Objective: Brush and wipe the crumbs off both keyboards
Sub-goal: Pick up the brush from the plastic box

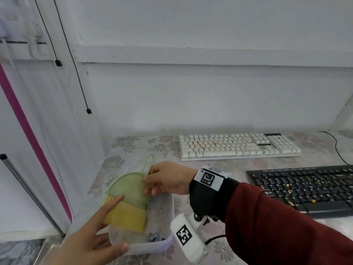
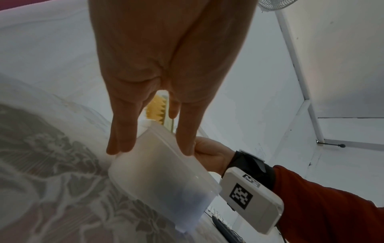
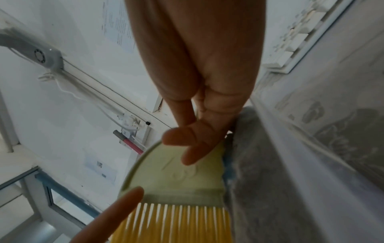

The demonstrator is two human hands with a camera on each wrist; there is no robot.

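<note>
A green brush (image 1: 128, 188) with yellow bristles (image 1: 128, 213) hangs tilted over a translucent plastic tub (image 1: 150, 247) at the table's front left. My right hand (image 1: 148, 178) pinches the brush's green head at its upper right edge. My left hand (image 1: 101, 232) is spread with straight fingers, its index tip touching the bristles and its thumb on the tub's rim. The white keyboard (image 1: 238, 146) lies at the back and the black keyboard (image 1: 305, 186) to the right, both strewn with orange crumbs. In the right wrist view, the brush (image 3: 176, 172) sits beside a grey-blue cloth (image 3: 259, 164).
A flowered cloth covers the table (image 1: 133, 148). A grey metal pole (image 1: 32, 194) leans at the left beyond the table's edge. Black cords (image 1: 76, 73) hang down the wall. A keyboard cable (image 1: 336, 146) curls at the far right.
</note>
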